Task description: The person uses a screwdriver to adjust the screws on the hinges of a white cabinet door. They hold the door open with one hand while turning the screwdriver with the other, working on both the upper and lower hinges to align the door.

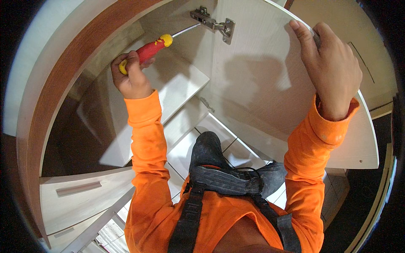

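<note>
My left hand grips the end of a red and yellow screwdriver. Its metal shaft points up and right, with the tip at the lower side of a metal cabinet hinge; whether it sits in a screw I cannot tell. The hinge joins the inside wall of the cabinet to an open light wood-grain door. With the thumb on the inner face, my right hand holds the door's upper edge. Shadows fall across the door panel.
A pale shelf board lies inside the cabinet, left of the door. Below left are drawer fronts with a metal handle, beside a metal rail. White floor tiles show around my legs. A brown panel stands behind the door.
</note>
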`<action>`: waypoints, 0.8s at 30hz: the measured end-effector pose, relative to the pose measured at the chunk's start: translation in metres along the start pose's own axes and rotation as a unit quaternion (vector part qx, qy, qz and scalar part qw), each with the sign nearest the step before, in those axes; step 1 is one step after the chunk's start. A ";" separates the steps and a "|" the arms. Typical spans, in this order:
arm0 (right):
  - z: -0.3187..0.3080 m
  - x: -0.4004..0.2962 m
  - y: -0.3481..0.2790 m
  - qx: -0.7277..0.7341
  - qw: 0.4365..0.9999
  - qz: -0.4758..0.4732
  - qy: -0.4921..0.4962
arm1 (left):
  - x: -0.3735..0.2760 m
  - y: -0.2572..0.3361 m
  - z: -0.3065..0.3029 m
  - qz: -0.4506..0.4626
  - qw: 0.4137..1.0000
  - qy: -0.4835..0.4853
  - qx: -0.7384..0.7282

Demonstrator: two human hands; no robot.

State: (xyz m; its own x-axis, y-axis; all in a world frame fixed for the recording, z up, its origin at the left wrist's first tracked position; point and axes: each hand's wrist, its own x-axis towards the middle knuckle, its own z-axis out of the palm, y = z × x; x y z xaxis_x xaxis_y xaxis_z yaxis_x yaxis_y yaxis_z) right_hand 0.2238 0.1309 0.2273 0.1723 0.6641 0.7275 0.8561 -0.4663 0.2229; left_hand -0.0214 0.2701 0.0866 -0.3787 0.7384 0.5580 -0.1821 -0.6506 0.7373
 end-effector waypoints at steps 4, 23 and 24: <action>0.000 0.000 0.002 -0.006 1.000 -0.008 0.003 | 0.000 0.000 0.001 0.006 1.000 -0.002 0.007; 0.011 -0.046 -0.061 0.590 0.770 -0.005 0.243 | -0.004 0.011 -0.026 0.077 0.964 -0.232 0.106; 0.013 -0.055 -0.088 0.632 0.751 -0.023 0.191 | -0.004 0.010 -0.028 0.101 0.955 -0.266 0.082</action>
State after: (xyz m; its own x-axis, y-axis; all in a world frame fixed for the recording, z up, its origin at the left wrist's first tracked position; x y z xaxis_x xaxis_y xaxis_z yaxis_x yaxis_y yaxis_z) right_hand 0.1451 0.1431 0.1599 0.1825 0.3349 0.9244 0.6777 0.6384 -0.3651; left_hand -0.0473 0.2555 0.0812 0.1305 0.6150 0.7777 0.0062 -0.7849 0.6196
